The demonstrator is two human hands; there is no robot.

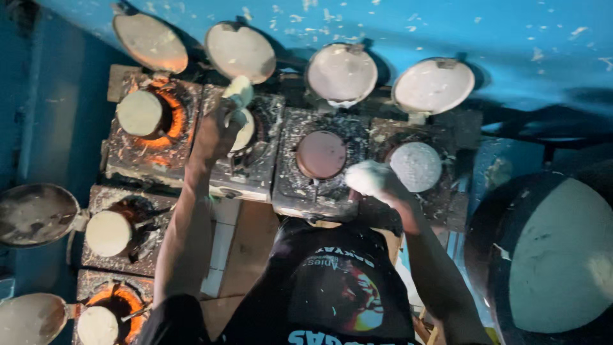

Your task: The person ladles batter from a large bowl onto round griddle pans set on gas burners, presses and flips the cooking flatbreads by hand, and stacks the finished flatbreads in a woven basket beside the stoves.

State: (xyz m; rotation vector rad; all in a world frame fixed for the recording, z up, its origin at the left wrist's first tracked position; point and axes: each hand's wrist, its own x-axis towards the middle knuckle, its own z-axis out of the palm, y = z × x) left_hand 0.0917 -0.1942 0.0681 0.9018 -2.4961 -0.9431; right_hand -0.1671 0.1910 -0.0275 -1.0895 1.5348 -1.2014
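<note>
Fingers of the left hand (220, 131) closed round a pale, batter-caked tool handle (239, 91), its lower end over the second stove (246, 150) in the back row; right hand (377, 181) curled into a loose fist, coated white, at the front edge between the third stove (319, 169) and fourth stove (415, 167); whether it grips anything I cannot tell (coating and blur hide the fingertips). Round pans: batter disc (139, 113) on the far-left stove over an orange glow; bare reddish plate (321, 154) on the third; speckled white disc (416, 166) on the fourth. Hinged round lids (341, 72) stand open along the back edge. Large bowl of pale batter (562, 255) at the right. Judgement: spreading goes best with the tool held steady and centred, wrist clear of the hot rim, batter thin and even; bare plate looks ready for filling.
</note>
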